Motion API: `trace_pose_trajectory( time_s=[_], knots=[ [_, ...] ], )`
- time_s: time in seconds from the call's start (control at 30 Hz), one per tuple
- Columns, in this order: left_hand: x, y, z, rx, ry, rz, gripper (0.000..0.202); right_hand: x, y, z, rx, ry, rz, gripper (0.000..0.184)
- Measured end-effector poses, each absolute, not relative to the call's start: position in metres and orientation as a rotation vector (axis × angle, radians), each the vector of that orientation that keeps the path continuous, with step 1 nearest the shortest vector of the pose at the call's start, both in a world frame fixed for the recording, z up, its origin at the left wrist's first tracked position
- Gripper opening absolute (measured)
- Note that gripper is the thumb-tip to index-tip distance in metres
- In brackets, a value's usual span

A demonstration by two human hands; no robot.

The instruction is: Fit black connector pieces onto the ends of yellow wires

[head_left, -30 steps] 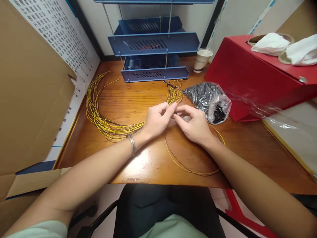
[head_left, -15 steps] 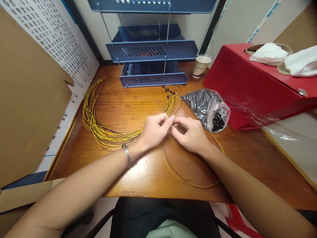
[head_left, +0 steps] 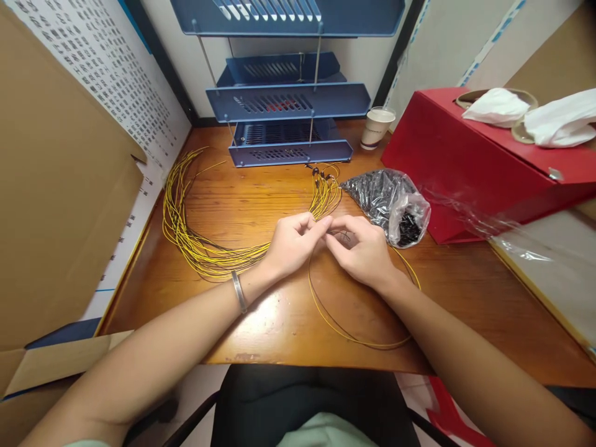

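My left hand (head_left: 295, 242) and my right hand (head_left: 361, 248) meet over the wooden table, thumbs and fingertips pinched close together. Between them is the end of a thin yellow-and-black wire (head_left: 347, 338), whose loop hangs down toward the table's front edge and comes round behind my right wrist. Whatever small part sits at the fingertips is too covered to name. A thick bundle of similar wires (head_left: 186, 248) curves from the left and passes behind my left hand. Beyond my hands, wire ends with small black connectors (head_left: 321, 177) lie gathered.
A clear plastic bag of small black parts (head_left: 388, 202) lies right of the wires, its mouth open. Blue stacked trays (head_left: 291, 155) stand at the back, beside a paper cup (head_left: 377, 127). A red box (head_left: 447, 167) is at the right, cardboard (head_left: 65, 186) at the left.
My fingertips have shifted slightly, and a bit more dark wire shows within my right hand. The whole view has moved a little; the things on the table stay put.
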State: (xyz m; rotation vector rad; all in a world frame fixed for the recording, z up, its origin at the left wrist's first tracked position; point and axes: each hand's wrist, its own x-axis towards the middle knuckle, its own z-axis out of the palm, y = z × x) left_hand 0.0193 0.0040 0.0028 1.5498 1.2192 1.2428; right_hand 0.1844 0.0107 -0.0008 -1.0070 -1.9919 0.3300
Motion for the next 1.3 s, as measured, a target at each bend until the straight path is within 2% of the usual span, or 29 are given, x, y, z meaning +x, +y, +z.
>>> trace_pose_trajectory(
  time_s=[0.23, 0.5, 0.7, 0.93, 1.07, 1.3],
  knots=[
    [0.018, 0.000, 0.001, 1.543, 1.196, 1.124, 0.043, 0.187, 0.012, -0.003, -1.005, -1.957, 0.309, 0.010],
    [0.015, 0.000, -0.001, 1.491, 1.094, 1.153, 0.052, 0.186, 0.014, 0.004, -0.864, -2.009, 0.212, 0.009],
    [0.015, 0.002, 0.005, 1.468, 1.120, 1.315, 0.049, 0.190, 0.018, 0.003, -0.761, -2.076, 0.075, 0.010],
    [0.012, 0.013, 0.008, 1.167, 1.200, 1.575, 0.046, 0.194, 0.021, 0.006, -0.659, -2.002, -0.059, 0.008],
    [0.014, 0.011, 0.004, 1.370, 1.134, 1.490, 0.060, 0.193, 0.021, 0.008, -0.639, -1.989, -0.127, 0.008],
    [0.021, 0.001, 0.000, 1.530, 1.045, 1.289, 0.058, 0.190, 0.019, 0.003, -0.647, -1.964, -0.142, 0.010]
  ],
)
